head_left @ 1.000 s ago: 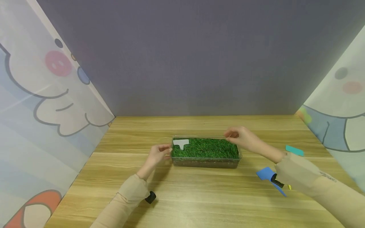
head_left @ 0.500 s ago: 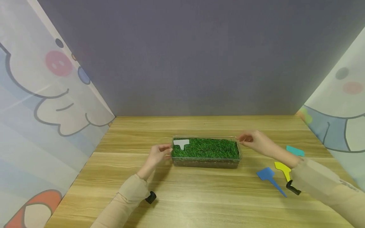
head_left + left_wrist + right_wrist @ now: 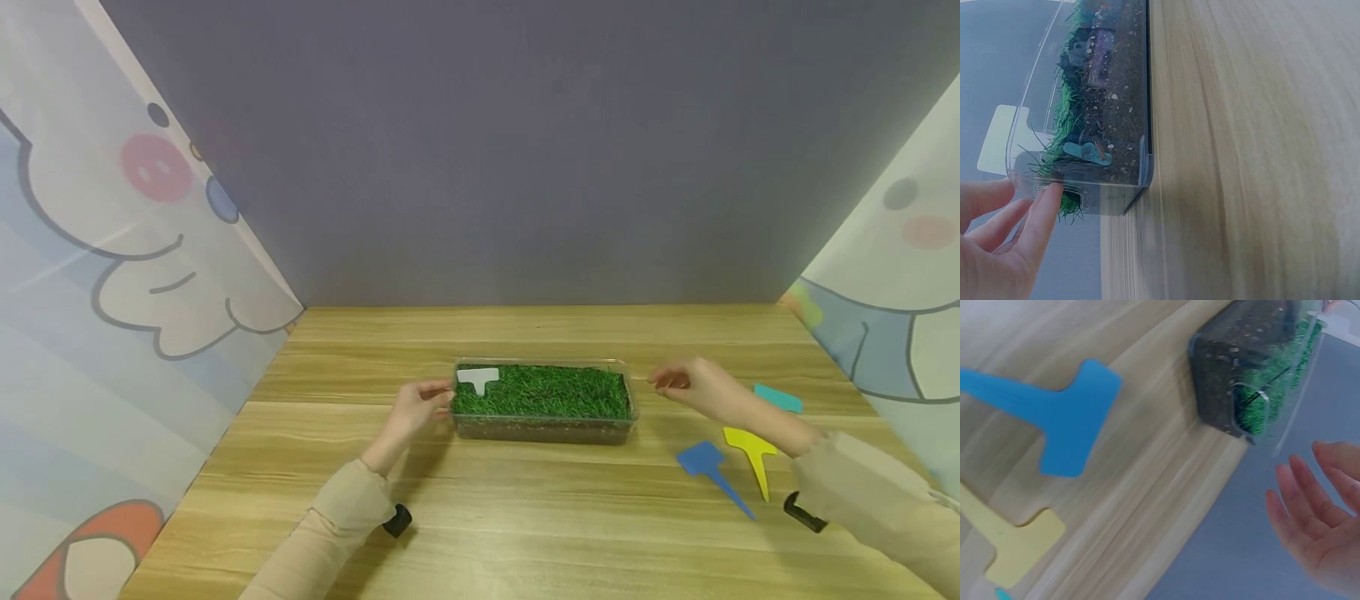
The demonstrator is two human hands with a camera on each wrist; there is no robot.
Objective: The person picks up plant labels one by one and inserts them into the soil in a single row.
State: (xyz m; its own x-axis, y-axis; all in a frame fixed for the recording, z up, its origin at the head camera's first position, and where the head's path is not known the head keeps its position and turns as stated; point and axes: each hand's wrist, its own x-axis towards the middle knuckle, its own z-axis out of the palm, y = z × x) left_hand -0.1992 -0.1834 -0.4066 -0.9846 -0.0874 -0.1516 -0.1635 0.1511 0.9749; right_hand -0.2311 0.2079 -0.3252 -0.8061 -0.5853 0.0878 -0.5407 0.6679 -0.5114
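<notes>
A clear rectangular box of soil and green grass stands on the table. A white T-shaped tag is upright in the grass at its left end. My left hand touches the box's left end with nearly straight fingers; the left wrist view shows the fingertips at the clear wall. Off the box's right end, my right hand is raised with loosely bent fingers and holds nothing. In the right wrist view, a gap lies between the right hand and the box.
To the right of the box lie a blue tag, a yellow tag and a teal tag, the last partly behind the right forearm. A grey panel rises behind the wooden table; printed cloths hang at both sides.
My right hand has moved right from above the box's right end, out past its rim, and the yellow tag has come into full view. The left hand keeps its place at the box.
</notes>
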